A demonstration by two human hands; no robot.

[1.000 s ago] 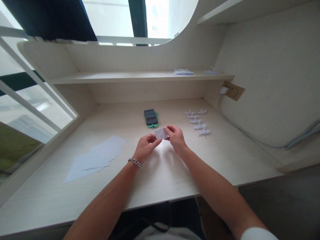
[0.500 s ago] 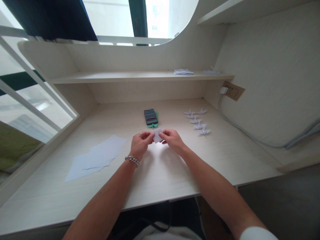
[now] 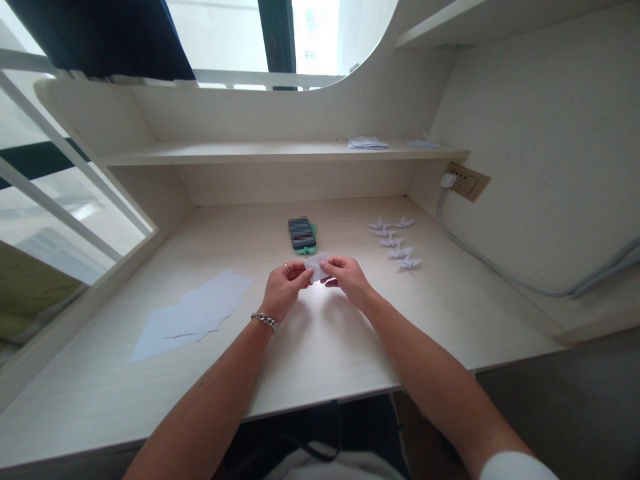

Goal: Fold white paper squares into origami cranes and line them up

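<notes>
A small folded piece of white paper [image 3: 317, 264] is held just above the desk [image 3: 325, 347] between both hands. My left hand [image 3: 283, 288], with a ring and a chain bracelet, pinches its left side. My right hand [image 3: 346, 279] pinches its right side. Just behind the paper lies a phone in a green case [image 3: 303, 236]. A row of several white paper cranes [image 3: 394, 243] stands to the right of my right hand.
Loose white sheets [image 3: 193, 313] lie on the desk to the left. Folded papers [image 3: 367, 143] rest on the shelf above. A wall socket [image 3: 463, 181] with a grey cable [image 3: 500, 270] is at the right. A window railing runs along the left.
Both hands have drawn closer together on the paper and shifted slightly left; the paper now shows less between the fingers and looks narrower.
</notes>
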